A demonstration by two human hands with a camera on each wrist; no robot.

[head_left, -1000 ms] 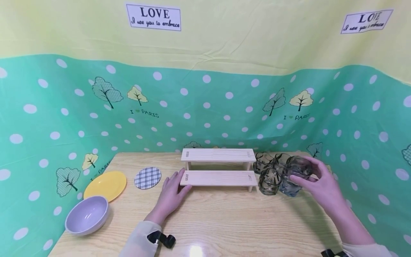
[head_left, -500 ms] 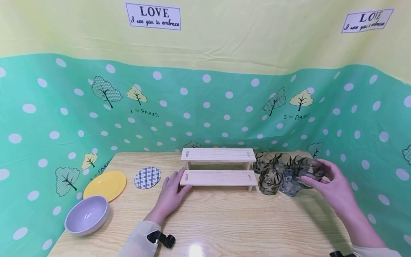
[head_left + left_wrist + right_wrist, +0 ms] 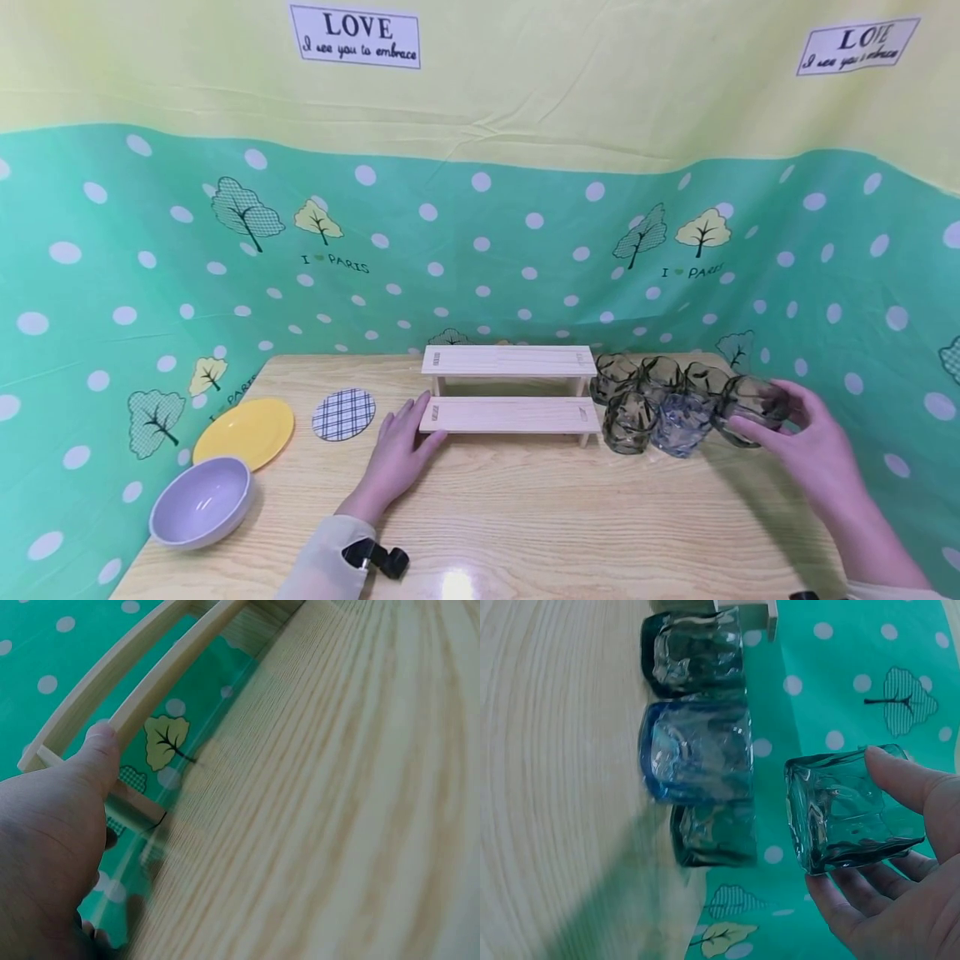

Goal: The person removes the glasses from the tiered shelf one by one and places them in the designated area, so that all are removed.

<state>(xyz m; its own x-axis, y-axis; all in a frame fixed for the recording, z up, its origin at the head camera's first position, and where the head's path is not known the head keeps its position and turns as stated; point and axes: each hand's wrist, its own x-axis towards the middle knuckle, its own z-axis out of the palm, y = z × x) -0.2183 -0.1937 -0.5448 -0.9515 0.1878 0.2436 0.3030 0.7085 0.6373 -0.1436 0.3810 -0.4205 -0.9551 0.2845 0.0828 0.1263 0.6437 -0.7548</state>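
Observation:
My right hand [image 3: 813, 442] holds a smoky, faceted drinking glass [image 3: 750, 408] between thumb and fingers. In the right wrist view this glass is tilted and off the table. To its left several others stand close together: a blue glass [image 3: 681, 427], a smoky glass [image 3: 628, 425] at the front, and more smoky ones [image 3: 660, 379] behind. My left hand [image 3: 401, 454] rests at the left end of a two-tier wooden shelf [image 3: 510, 415], its fingers stretched along the side. The left wrist view has the thumb touching the board's edge; the other fingers are mostly hidden there.
On the left of the wooden table [image 3: 525, 517] are a checked round coaster [image 3: 343, 414], a yellow plate [image 3: 247, 435] and a lilac bowl [image 3: 202, 502]. A dotted green and yellow cloth [image 3: 480, 217] closes off the back and sides.
My right hand has moved right with the smoky glass, from over the other glasses to beside them, uncovering the blue one. The left hand has stayed at the shelf.

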